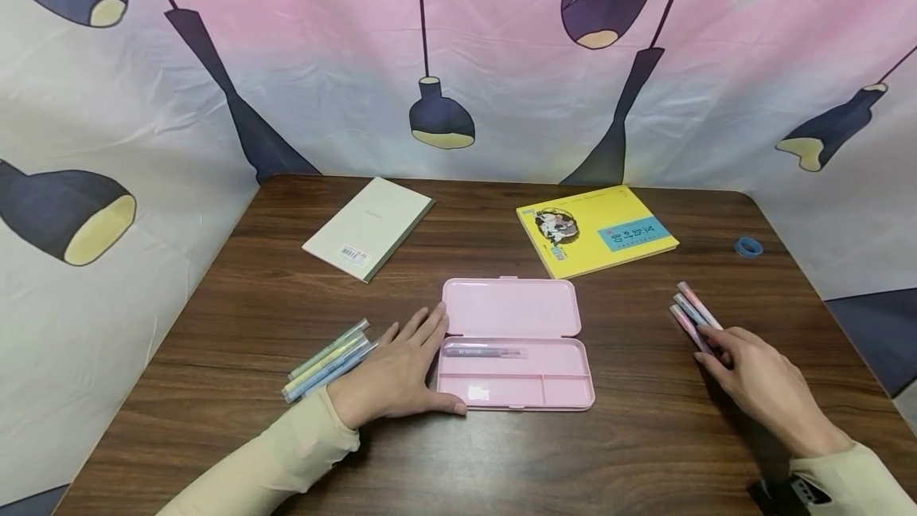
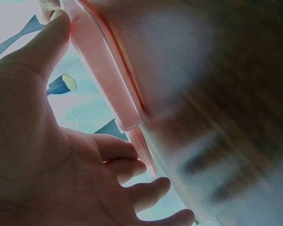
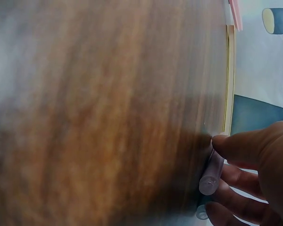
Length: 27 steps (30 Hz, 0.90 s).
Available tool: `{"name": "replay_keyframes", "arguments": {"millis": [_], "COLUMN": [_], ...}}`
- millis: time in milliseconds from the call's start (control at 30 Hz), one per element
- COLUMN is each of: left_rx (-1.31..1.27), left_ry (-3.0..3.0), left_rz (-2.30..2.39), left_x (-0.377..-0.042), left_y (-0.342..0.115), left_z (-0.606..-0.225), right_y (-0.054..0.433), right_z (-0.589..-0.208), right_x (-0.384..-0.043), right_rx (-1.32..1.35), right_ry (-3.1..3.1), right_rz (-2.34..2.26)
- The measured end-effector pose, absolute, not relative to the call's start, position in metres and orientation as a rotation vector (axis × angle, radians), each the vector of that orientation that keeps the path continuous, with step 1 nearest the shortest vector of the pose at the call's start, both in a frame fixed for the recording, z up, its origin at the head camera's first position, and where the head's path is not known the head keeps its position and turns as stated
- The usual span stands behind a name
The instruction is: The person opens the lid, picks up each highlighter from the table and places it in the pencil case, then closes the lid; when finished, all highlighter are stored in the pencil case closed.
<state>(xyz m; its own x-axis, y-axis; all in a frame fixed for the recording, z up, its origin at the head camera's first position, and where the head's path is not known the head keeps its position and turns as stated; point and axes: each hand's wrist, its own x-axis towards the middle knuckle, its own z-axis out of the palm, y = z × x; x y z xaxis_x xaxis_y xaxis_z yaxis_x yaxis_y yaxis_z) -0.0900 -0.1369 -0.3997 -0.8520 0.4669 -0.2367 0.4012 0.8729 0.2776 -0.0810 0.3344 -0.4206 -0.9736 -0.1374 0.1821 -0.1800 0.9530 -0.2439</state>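
An opened pink pencil case [image 1: 566, 357] lies in the middle, its lid [image 1: 512, 307] folded back. One purple-grey pen [image 1: 483, 351] is in its upper compartment. My left hand [image 1: 401, 377] touches the case's left side, fingers spread and fairly straight, thumb at the front corner; the left wrist view shows the pink edge [image 2: 104, 70] along thumb and fingertips. On the right, my right hand [image 1: 762, 381] pinches a light purple pen [image 3: 211, 176] between thumb and fingers. Two more pens, one bluish [image 1: 689, 310] and one pink [image 1: 698, 305], lie right beside it.
Several green, yellow and blue pens [image 1: 325, 361] lie left of the left hand. A pale green notebook [image 1: 368, 229] and a yellow book [image 1: 587, 217] lie behind the case. A blue tape roll [image 1: 748, 247] sits near the table's right edge. A printed cloth hangs behind.
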Motion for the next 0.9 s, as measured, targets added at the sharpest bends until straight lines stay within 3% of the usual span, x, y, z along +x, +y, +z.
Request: {"name": "replay_keyframes", "arguments": {"millis": [900], "left_rx": [0.66], "left_ry": [2.757], "left_rz": [0.325], "left_x": [-0.0896], "left_y": [-0.137], "left_z": [-0.3999], "right_y": [0.3353], "right_z": [-0.4208], "right_x": [-0.0841], "right_rx": [0.3], "right_ry": [-2.92], "right_rz": [0.343]}}
